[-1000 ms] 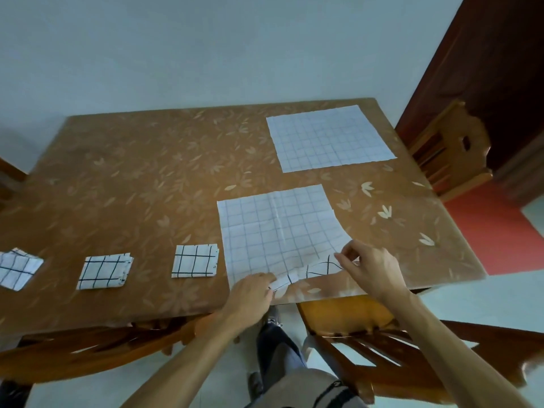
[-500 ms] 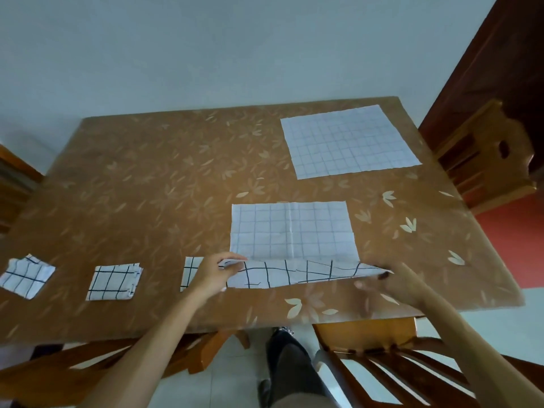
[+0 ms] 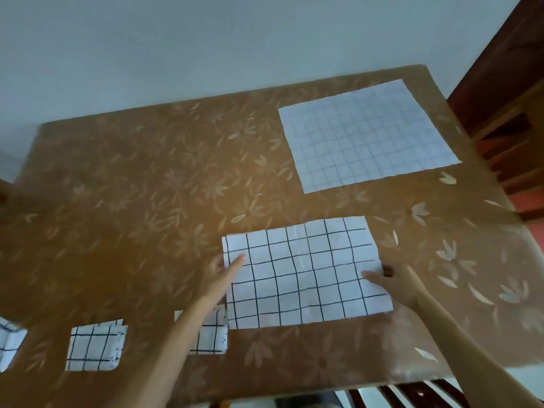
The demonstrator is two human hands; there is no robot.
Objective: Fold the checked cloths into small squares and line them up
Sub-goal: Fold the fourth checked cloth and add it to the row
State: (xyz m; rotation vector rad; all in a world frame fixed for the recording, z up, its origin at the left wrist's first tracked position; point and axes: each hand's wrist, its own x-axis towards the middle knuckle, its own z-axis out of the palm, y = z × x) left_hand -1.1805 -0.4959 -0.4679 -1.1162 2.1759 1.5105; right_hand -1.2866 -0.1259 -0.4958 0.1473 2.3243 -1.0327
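A checked cloth (image 3: pixel 306 275), folded in half with its dark-lined side up, lies on the near right part of the brown table (image 3: pixel 132 201). My left hand (image 3: pixel 220 275) pinches its left edge, thumb on top. My right hand (image 3: pixel 396 282) pinches its right edge the same way. Another checked cloth (image 3: pixel 368 134) lies spread flat at the far right. Three small folded squares stand in a row along the near edge: one (image 3: pixel 8 340) cut off at the left, one (image 3: pixel 94 344) beside it, and one (image 3: pixel 210 334) partly hidden by my left forearm.
A wooden chair (image 3: pixel 500 142) stands at the table's right side, before a dark wooden door. Part of another chair (image 3: pixel 412 396) shows below the near edge. A pale wall runs behind the table.
Both hands have carried the cloth's near edge up and over to the far edge, so it now lies folded in half, dark lines up. The camera has tilted closer to the table.
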